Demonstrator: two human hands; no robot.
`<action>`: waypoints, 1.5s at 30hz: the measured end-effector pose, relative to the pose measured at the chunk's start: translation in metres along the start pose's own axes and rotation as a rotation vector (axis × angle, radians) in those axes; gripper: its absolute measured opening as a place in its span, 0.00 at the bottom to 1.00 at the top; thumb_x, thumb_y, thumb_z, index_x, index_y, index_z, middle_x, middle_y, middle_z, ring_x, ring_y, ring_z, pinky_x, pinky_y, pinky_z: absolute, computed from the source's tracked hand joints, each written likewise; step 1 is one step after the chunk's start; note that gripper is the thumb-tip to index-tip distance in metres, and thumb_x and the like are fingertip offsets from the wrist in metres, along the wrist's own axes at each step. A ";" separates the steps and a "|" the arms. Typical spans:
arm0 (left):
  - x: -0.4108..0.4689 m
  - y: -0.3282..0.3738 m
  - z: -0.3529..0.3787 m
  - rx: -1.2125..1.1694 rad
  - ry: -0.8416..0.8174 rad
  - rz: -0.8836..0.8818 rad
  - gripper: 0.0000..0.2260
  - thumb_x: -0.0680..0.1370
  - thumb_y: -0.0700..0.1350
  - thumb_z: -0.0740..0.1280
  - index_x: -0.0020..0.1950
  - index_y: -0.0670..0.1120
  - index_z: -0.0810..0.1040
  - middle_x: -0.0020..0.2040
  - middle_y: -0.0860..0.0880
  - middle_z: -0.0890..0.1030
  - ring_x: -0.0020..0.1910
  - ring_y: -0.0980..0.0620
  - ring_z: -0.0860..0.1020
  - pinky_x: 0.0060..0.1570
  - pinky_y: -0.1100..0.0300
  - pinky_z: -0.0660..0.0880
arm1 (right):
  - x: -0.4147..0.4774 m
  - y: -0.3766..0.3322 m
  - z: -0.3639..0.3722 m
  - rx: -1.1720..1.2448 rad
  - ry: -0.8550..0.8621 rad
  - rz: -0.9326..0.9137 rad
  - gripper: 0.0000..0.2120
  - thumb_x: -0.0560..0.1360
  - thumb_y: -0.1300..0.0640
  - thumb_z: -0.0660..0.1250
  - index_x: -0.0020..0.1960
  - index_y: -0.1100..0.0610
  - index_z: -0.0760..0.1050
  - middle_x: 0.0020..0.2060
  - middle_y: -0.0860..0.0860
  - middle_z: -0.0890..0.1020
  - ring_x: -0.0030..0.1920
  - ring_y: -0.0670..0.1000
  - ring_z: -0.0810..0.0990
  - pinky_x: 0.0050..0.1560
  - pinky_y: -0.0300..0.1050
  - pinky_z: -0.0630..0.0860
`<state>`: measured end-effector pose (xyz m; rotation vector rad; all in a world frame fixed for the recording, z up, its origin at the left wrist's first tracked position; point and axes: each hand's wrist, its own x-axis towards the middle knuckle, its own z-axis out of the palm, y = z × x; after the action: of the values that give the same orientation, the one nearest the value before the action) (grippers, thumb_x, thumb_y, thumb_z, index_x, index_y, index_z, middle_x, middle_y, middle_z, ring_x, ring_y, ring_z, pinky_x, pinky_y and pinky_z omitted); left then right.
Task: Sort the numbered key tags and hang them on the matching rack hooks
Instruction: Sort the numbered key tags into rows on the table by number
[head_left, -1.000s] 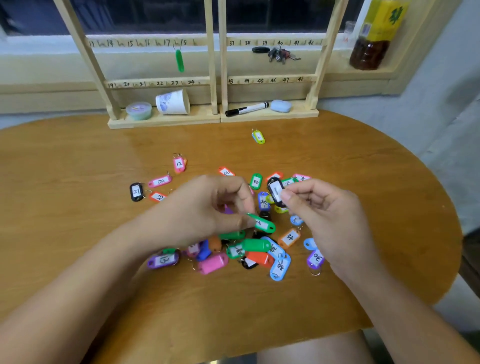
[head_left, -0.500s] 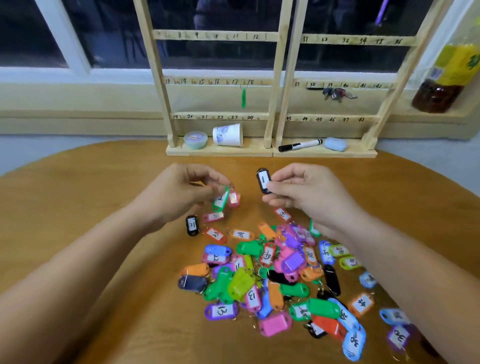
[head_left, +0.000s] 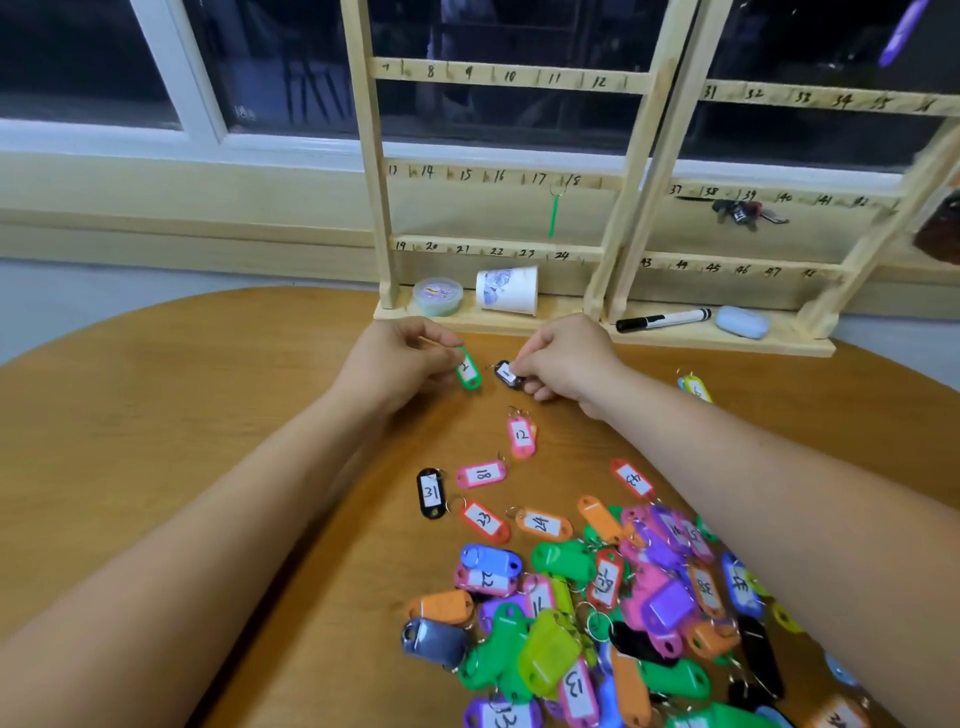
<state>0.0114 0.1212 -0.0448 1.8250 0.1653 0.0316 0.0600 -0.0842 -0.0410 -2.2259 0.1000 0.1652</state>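
1. The left hand (head_left: 395, 364) pinches one green tag (head_left: 467, 370), marked 2, at its upper end between thumb and fingers. I cannot tell if the tag touches the worktop (head_left: 156, 415).
2. The right hand (head_left: 566, 358) pinches one black tag (head_left: 506, 374), marked 1. It is just right of the green tag, and the two tags are apart.
3. Half a second ago both hands were just beyond the pile (head_left: 597, 623). Now they are farther away, near the rack base, and each has the same tag as before.
4. Nearer than the hands, six single tags lie apart on the worktop: pink 12 (head_left: 521, 436), pink 18 (head_left: 480, 474), black 31 (head_left: 431, 492), red 23 (head_left: 483, 521), orange 24 (head_left: 540, 524) and red 43 (head_left: 631, 478).
5. One yellow tag (head_left: 696, 387) lies alone at the right.
6. The pile, near and right, has too many overlapping tags to count.
7. Two racks stand side by side at the far edge, the left rack (head_left: 374, 156) and the right rack (head_left: 649, 171).
8. One hanging green tag (head_left: 555, 215) is at hook 18, and one bunch of keys (head_left: 740, 212) is at 38 and 39.
9. On the rack bases are one round tub (head_left: 438, 296), one paper cup (head_left: 508, 289) on its side, one marker (head_left: 662, 319) and one pale blue case (head_left: 742, 322).
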 end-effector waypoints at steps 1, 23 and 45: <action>0.001 -0.002 0.002 0.004 0.001 0.004 0.05 0.78 0.38 0.77 0.53 0.40 0.86 0.45 0.40 0.88 0.34 0.56 0.83 0.37 0.66 0.80 | 0.002 0.000 0.001 -0.030 0.002 -0.008 0.04 0.74 0.61 0.79 0.41 0.58 0.85 0.33 0.54 0.87 0.36 0.54 0.88 0.40 0.49 0.87; 0.013 -0.016 0.021 -0.172 -0.008 0.102 0.13 0.76 0.44 0.80 0.54 0.38 0.85 0.38 0.45 0.81 0.37 0.51 0.75 0.38 0.62 0.74 | 0.001 -0.010 -0.001 0.087 -0.202 -0.177 0.06 0.76 0.56 0.78 0.48 0.57 0.84 0.37 0.52 0.86 0.35 0.46 0.81 0.30 0.41 0.74; 0.004 -0.023 0.024 0.114 0.070 0.214 0.02 0.82 0.47 0.72 0.53 0.53 0.84 0.45 0.51 0.87 0.45 0.55 0.85 0.52 0.58 0.80 | 0.005 0.013 -0.011 -0.073 -0.027 -0.141 0.09 0.76 0.52 0.79 0.46 0.56 0.83 0.37 0.52 0.87 0.35 0.47 0.83 0.37 0.45 0.83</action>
<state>0.0158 0.1048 -0.0733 1.9496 0.0206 0.2413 0.0643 -0.1009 -0.0457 -2.2930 -0.0782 0.1232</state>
